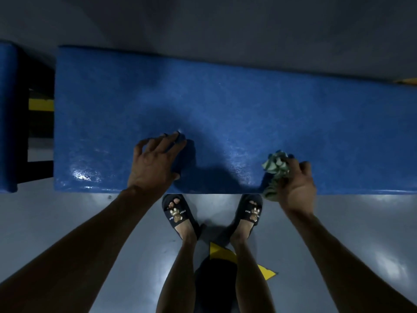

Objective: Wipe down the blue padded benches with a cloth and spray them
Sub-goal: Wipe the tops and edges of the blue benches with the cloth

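Observation:
A long blue padded bench (248,105) runs across the view, its top glossy and wet-looking near the front left. My left hand (155,161) is over the bench's near part, fingers curled round a dark blue object (184,146) that blends with the padding; it looks like a spray bottle seen from above. My right hand (295,184) grips a crumpled pale green cloth (275,168) at the bench's near edge, the cloth bunched against the padding.
A second blue bench (8,114) ends at the far left, with a dark gap and a yellow frame part (40,105) between them. My feet in black slippers (178,213) stand on the grey floor close to the bench. Yellow floor marking (222,254) lies behind them.

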`<state>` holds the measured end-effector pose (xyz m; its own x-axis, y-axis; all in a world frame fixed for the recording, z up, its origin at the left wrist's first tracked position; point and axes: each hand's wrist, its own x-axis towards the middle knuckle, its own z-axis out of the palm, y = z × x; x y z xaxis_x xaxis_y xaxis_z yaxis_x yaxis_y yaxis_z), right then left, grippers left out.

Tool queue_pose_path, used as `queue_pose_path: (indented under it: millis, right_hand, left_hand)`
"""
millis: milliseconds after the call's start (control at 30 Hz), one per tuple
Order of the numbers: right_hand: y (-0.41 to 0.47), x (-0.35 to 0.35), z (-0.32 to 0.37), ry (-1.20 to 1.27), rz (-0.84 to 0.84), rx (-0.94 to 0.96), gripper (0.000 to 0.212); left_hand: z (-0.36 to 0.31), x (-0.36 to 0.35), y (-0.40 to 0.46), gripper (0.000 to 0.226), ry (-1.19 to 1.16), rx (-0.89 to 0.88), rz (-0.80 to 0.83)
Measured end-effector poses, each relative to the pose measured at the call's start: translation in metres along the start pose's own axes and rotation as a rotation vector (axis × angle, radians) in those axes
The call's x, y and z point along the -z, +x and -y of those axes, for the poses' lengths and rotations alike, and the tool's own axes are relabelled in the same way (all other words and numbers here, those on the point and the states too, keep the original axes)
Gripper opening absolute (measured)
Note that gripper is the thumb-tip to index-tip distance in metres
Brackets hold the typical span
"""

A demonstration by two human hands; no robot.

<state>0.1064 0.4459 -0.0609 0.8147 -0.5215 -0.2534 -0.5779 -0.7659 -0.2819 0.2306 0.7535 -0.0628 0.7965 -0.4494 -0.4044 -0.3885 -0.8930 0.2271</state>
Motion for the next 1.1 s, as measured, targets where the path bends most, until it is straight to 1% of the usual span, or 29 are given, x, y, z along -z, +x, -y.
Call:
queue_pose_path:
  millis: [67,133,200,300,333,367,400,467,500,533,600,667,700,767,833,900,967,1033,1100]
  right_hand:
    - [-0.011,-0.015,0.026,0.023,-0.020,-0.068,0.059]
    - [-0.030,-0.041,0.068,0.068,-0.013,-0.069,0.052]
    - [-0.050,-0.067,0.119,0.119,0.023,0.037,0.042]
    - [-0.072,-0.091,0.179,0.094,0.157,0.321,0.043]
    - [-0.072,-0.091,0.186,0.081,0.206,0.382,0.047]
    - [-0.068,-0.089,0.185,0.075,0.239,0.425,0.050]
    - [-0.062,-0.083,0.177,0.071,0.238,0.470,0.052]
    - [-0.044,-0.066,0.144,-0.005,0.183,0.544,0.048]
    - [-0.031,-0.056,0.122,-0.057,0.158,0.531,0.046]
    - [-0.017,-0.045,0.098,-0.090,0.138,0.478,0.046]
    - [0.010,-0.022,0.051,-0.121,0.092,0.298,0.050]
    - [0.025,-0.006,0.018,-0.114,0.006,0.099,0.051]
    - [0.028,-0.004,0.013,-0.095,-0.035,-0.002,0.051]
    - [0.025,-0.015,0.033,-0.076,-0.067,-0.136,0.049]
    - [0.014,-0.036,0.073,-0.072,-0.059,-0.151,0.053]
    - [-0.001,-0.058,0.120,-0.018,-0.030,-0.035,0.059]
    - [-0.017,-0.072,0.156,0.041,-0.016,0.193,0.055]
    - [-0.020,-0.075,0.168,0.022,0.027,0.429,0.051]
    - [-0.004,-0.065,0.154,-0.035,0.069,0.594,0.051]
  left_hand:
    - [0.000,-0.002,0.000,0.100,0.008,0.000,-0.007]
    - [0.000,-0.002,0.000,0.099,0.022,0.002,-0.004]
    - [0.001,-0.002,0.000,0.097,0.031,0.004,-0.005]
    - [0.000,-0.001,-0.001,0.075,0.008,-0.012,-0.077]
    - [0.000,0.000,-0.002,0.070,0.003,-0.013,-0.096]
    - [-0.001,0.000,-0.003,0.070,0.002,-0.014,-0.096]
    - [-0.001,0.000,-0.003,0.074,0.004,-0.013,-0.078]
    - [0.000,0.000,-0.001,0.087,0.001,0.000,-0.039]
    - [0.001,0.000,-0.001,0.094,-0.001,0.010,-0.022]
    - [0.001,0.000,0.000,0.098,-0.002,0.015,-0.008]
    - [0.000,-0.001,0.000,0.099,-0.006,0.020,0.008]
    - [-0.001,0.000,0.000,0.098,0.002,0.023,0.008]
    - [-0.002,0.001,0.001,0.097,0.008,0.024,0.007]
    - [-0.003,0.000,0.002,0.095,0.010,0.035,0.004]
    - [-0.004,0.001,0.003,0.094,0.009,0.046,0.011]
    - [-0.004,0.000,0.005,0.094,0.019,0.047,-0.002]
    - [-0.004,0.001,0.007,0.093,0.026,0.042,-0.010]
    - [-0.003,0.001,0.007,0.091,0.038,0.034,-0.026]
    - [-0.002,0.003,0.008,0.090,0.046,0.029,-0.027]
